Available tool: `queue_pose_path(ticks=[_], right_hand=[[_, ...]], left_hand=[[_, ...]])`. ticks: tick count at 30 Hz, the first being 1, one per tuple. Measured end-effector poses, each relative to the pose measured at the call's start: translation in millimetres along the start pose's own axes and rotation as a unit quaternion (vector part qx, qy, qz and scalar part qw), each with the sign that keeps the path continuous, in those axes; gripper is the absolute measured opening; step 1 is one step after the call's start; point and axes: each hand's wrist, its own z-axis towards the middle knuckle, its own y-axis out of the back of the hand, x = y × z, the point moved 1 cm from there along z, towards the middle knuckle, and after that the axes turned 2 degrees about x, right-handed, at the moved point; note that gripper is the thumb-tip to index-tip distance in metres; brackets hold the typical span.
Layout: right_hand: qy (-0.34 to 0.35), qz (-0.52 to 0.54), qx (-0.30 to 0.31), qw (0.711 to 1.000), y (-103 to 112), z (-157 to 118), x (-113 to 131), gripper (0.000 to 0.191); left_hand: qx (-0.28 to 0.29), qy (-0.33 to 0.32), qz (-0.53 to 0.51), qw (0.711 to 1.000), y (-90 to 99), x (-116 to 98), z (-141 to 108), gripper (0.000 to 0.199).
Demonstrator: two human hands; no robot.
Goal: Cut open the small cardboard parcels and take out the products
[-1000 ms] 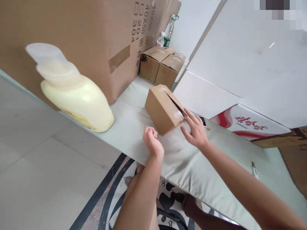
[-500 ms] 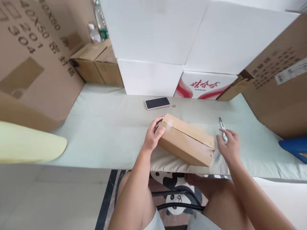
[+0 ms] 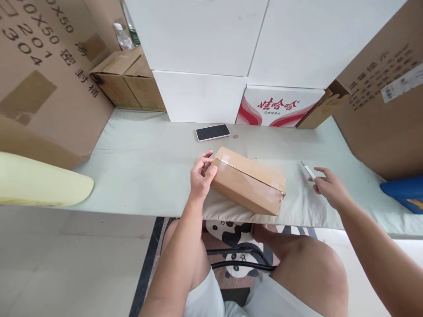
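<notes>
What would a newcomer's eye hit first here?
First, the brown box, front and centre, with the left hand at its left end. Next, the white cutter in the right hand, just beyond the box's right end. Then the red-and-white carton behind, right of the phone.

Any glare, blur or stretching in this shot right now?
Head view: soft light, with a pale sheen on the tape of the small box; head view: the yellow container at the left edge looks stretched, probably by the wide lens; head view: smaller print on the right-hand carton is too soft to read.
</notes>
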Motion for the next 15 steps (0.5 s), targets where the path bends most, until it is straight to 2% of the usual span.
queue_pose_path(ticks=[3,7,11,13,15], right_hand=[[0.040,0.124,0.041,0.991,4,-37,58,0.049],[0.115,0.263,0.111,0.951,-7,-75,143,0.050],[0.168,0.303,0.107,0.932,-51,-81,203,0.048],[0.198,0.305,0.114,0.924,-77,-79,219,0.039],[0.220,0.304,0.112,0.920,-97,-78,224,0.033]], left_hand=[[0.010,0.001,-0.004,1.000,1.7,-8,-3,0.045],[0.027,0.010,-0.015,0.999,2.1,-12,-3,0.040],[0.030,0.004,-0.031,0.999,2.2,-10,-3,0.034],[0.033,-0.001,-0.036,0.999,3.2,-10,-3,0.031],[0.039,-0.002,-0.038,0.999,4.1,-11,-3,0.028]])
